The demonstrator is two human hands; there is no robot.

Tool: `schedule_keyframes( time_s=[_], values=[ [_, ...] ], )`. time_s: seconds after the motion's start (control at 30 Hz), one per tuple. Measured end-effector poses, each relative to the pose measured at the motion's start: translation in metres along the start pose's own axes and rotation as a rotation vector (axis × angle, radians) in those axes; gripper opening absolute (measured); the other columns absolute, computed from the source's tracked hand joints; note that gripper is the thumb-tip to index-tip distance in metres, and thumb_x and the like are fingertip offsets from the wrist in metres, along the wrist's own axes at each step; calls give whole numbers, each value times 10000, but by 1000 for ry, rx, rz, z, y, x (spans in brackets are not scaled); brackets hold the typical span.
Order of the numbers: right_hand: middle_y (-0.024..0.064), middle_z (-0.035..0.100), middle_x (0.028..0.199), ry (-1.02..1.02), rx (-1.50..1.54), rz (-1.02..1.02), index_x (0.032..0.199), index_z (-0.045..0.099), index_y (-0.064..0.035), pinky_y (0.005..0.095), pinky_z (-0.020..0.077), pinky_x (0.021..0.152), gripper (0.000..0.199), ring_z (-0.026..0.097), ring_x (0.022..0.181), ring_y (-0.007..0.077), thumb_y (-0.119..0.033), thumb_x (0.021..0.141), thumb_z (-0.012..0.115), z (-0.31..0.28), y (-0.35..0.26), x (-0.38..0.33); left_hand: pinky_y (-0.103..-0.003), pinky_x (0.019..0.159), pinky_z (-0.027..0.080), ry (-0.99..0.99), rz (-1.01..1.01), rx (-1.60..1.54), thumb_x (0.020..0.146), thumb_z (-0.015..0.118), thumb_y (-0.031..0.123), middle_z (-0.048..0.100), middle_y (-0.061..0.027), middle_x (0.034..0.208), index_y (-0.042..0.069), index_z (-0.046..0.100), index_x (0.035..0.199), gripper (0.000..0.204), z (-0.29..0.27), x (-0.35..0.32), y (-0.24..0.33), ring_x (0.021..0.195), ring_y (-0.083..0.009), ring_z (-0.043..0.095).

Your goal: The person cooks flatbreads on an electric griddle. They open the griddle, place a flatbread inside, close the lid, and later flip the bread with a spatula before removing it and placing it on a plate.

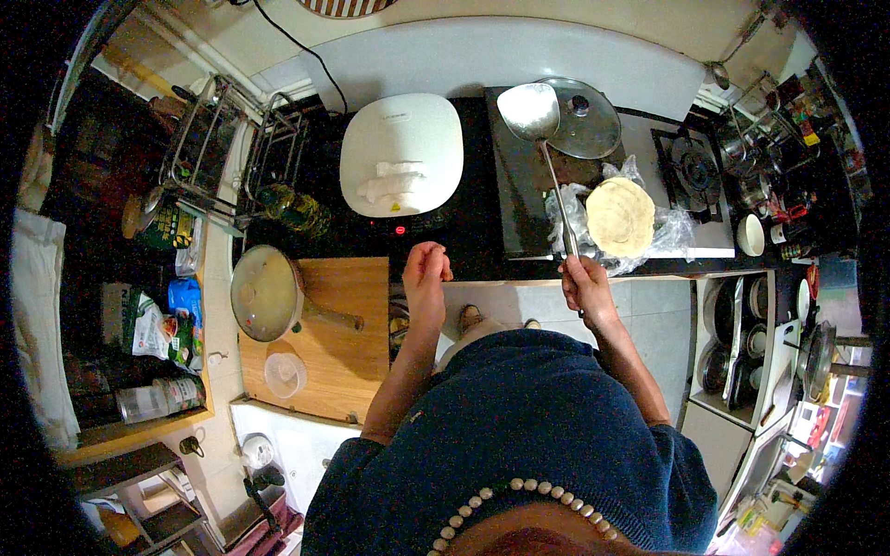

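In my right hand (588,285) is the handle end of a long metal wok spatula (555,183), fingers wrapped round it. Its broad blade (529,111) points away from me over the stove's left side. Right of the handle lies a pale round flatbread or dough disc (620,218) on crumpled clear plastic (675,243). My left hand (426,265) is closed in a loose fist before the counter's front edge, with nothing seen sticking out. Beyond it stands a white appliance (362,139) with its lid down, a folded white cloth or paper (392,183) on top and a red light at its front.
A glass lid (593,130) rests behind the flatbread, and a gas burner (695,167) is to its right. At left, a lidded pan (265,293) and small clear bowl (286,374) stand on a wooden surface (343,287). A wire rack (199,148) is farther left.
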State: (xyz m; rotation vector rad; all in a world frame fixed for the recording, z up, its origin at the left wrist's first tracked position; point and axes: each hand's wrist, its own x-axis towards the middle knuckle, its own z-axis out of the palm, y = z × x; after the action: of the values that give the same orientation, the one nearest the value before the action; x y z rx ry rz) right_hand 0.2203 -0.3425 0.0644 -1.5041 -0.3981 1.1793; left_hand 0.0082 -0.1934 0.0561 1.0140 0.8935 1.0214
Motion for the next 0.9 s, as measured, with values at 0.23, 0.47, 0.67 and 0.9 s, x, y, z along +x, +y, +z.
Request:
schedule_keyframes(
  time_s=[0.23,0.47,0.67,0.9],
  values=[
    [-25,418,543,-25,5,-20,842,515,-43,208,238,323,327,333,378,55,-347,952,465,2,-1,-1,-221,530,343,11,7,-11,907,493,112,441,4,655,38,527,891,83,-1,-2,1,580,-76,405],
    [-19,431,558,-9,-6,-5,841,516,-47,210,245,324,322,337,381,53,-345,953,464,3,0,0,-220,526,340,7,-7,2,898,499,107,440,6,652,38,528,887,76,-5,-1,-1,575,-72,403],
    [-18,433,560,11,-27,-14,837,516,-47,211,247,329,320,341,384,56,-345,948,470,6,-2,-3,-219,513,333,7,-51,-43,873,553,128,450,28,658,70,548,895,63,-8,-2,-4,584,-62,403],
    [-19,435,565,4,-5,28,838,517,-59,215,236,332,311,339,385,57,-347,946,474,7,-1,0,-221,495,336,3,-1,54,869,553,135,453,24,655,72,538,906,74,-13,1,-11,556,-64,403]
  ],
)
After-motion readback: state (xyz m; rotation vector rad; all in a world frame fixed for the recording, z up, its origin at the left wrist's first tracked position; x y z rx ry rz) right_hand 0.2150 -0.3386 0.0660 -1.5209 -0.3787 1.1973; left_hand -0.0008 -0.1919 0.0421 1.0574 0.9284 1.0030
